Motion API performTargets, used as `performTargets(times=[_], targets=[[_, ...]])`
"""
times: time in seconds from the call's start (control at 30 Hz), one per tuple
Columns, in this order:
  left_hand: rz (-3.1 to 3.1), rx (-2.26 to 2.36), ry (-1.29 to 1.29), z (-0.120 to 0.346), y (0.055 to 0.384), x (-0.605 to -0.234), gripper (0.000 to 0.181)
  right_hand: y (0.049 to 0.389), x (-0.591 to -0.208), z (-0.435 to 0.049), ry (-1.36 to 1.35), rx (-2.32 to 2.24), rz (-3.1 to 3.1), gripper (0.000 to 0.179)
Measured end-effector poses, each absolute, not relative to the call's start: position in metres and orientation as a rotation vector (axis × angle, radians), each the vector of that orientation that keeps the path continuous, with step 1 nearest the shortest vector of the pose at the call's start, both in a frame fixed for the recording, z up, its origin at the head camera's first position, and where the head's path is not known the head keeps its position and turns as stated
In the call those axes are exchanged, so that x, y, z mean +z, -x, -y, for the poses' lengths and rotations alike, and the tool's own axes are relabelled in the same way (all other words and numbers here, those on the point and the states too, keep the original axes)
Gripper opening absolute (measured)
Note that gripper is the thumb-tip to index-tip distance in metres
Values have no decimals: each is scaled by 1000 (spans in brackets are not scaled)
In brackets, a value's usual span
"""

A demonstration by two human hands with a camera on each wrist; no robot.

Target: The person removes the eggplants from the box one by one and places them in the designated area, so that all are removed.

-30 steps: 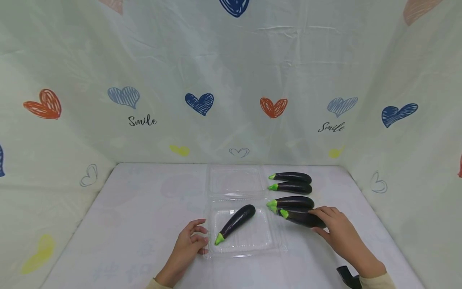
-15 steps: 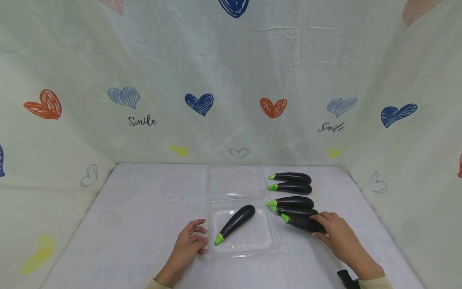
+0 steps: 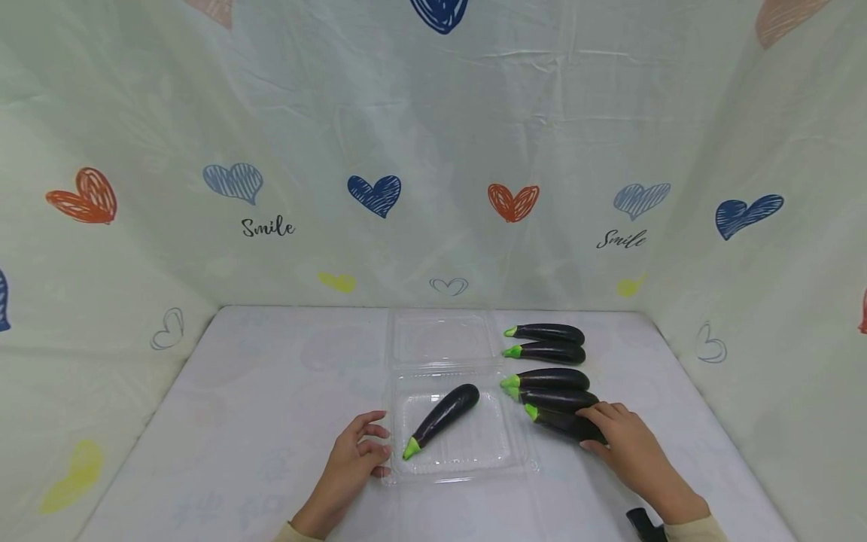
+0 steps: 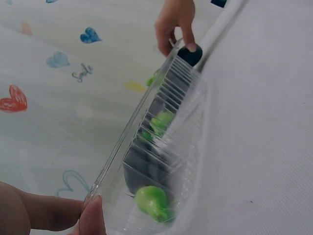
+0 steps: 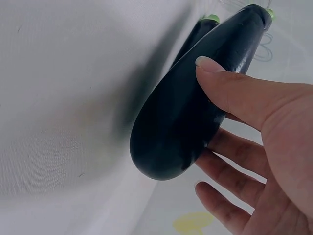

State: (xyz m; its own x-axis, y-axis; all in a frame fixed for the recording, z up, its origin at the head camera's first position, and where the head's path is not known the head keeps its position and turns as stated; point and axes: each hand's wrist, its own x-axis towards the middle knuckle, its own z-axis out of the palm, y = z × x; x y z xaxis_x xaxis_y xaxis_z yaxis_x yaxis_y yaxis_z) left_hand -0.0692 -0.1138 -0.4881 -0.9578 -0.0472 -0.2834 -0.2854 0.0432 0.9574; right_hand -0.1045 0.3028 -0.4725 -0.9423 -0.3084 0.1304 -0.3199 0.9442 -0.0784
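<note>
My left hand (image 3: 352,455) pinches the left rim of an open clear plastic clamshell container (image 3: 474,452); the left wrist view shows thumb and finger meeting at its edge. Inside the base, one dark eggplant (image 3: 445,415) lies slanted, its green stem end toward the front left. My right hand (image 3: 630,448) grips the thick end of another eggplant (image 5: 181,117), thumb on one side and fingers on the other. In the right wrist view this end is raised off the white surface. The green cap (image 3: 531,412) of the held eggplant points left toward the container.
The container's lid (image 3: 443,339) lies folded back behind the base. Right of it, two eggplants (image 3: 549,351) lie at the back and two more (image 3: 552,378) just behind the held one. A black object (image 3: 645,525) shows beside my right wrist.
My right hand has drawn the gripped eggplant forward and slightly left, uncovering more of the eggplant behind it. The left hand and container have stayed in place.
</note>
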Motion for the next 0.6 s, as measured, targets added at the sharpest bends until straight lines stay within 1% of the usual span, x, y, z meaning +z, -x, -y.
performTargets(times=[0.6], targets=[[-2142,2026,343,114,68,-486,59,107,-481,-296,-479,79,2989,45]])
